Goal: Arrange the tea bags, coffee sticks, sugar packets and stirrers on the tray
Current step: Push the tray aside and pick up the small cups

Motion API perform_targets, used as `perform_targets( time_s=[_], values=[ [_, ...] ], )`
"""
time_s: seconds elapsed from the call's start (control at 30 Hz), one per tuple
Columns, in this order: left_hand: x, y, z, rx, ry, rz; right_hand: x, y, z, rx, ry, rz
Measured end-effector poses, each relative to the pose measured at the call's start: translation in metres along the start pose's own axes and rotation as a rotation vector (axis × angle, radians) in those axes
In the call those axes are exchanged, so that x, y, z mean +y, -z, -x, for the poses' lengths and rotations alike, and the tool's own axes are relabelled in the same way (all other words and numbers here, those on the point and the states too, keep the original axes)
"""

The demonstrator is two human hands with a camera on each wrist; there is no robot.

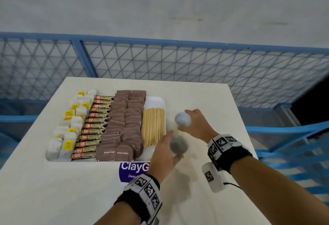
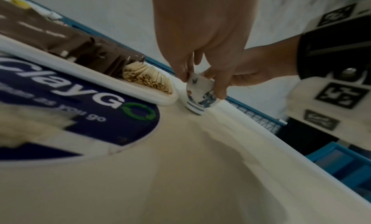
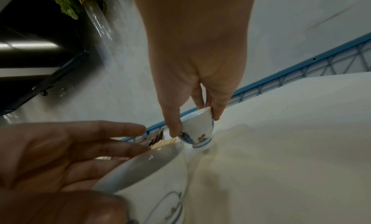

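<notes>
A white tray on the table holds rows of tea bags, coffee sticks, brown sugar packets and wooden stirrers. Both hands are just right of the tray. My left hand grips a small painted cup by its rim beside the tray's near right corner. The left wrist view shows this cup tilted, its foot at the table. Farther back, my right hand pinches a second small cup. In the right wrist view that cup is tilted, close above the table.
A blue ClayGo sticker lies on the white table in front of the tray. A blue mesh fence runs behind the table. The table's right edge is near my right wrist, with blue crates below.
</notes>
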State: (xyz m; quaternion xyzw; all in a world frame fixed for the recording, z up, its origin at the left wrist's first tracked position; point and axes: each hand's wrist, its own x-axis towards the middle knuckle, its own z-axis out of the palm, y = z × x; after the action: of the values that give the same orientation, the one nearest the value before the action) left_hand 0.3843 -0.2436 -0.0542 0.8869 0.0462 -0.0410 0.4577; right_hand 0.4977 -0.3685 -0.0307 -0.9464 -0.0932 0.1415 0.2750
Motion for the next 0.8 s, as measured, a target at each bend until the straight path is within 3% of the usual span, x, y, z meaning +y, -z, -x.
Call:
perform_targets(
  time_s=[0.47,0.8],
  values=[
    [-0.008,0.004,-0.039,0.123,0.052,0.130,-0.018,-0.003,-0.039,-0.022,0.020,-0.089],
    [-0.010,0.004,-0.038,0.111,0.035,0.099,-0.017,-0.004,-0.041,-0.039,0.028,-0.067]
  ],
)
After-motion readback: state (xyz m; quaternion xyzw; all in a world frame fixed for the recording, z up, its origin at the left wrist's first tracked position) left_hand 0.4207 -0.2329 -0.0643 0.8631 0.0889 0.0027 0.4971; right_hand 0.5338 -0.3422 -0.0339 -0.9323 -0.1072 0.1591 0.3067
